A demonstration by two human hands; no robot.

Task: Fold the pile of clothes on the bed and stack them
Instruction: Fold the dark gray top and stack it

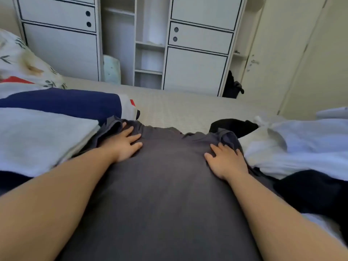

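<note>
A dark grey garment [162, 181] lies spread flat on the bed [180, 108] in front of me, its bunched far edge toward the wardrobe. My left hand [125, 144] presses flat on its upper left part, fingers straight. On the upper right part rests my right hand [225, 159], fingers spread beside a bunched fold. To the left sits a stack with a white folded piece [39, 136] over a navy one [62, 100]. A loose white garment [301, 144] and black clothes [312, 193] lie at the right.
A leaf-patterned pillow [20, 59] sits at the far left. Behind the bed stands a white wardrobe [197, 70] with open shelves. A closed door [282, 59] is at the right, with a dark bag [232, 85] beside it.
</note>
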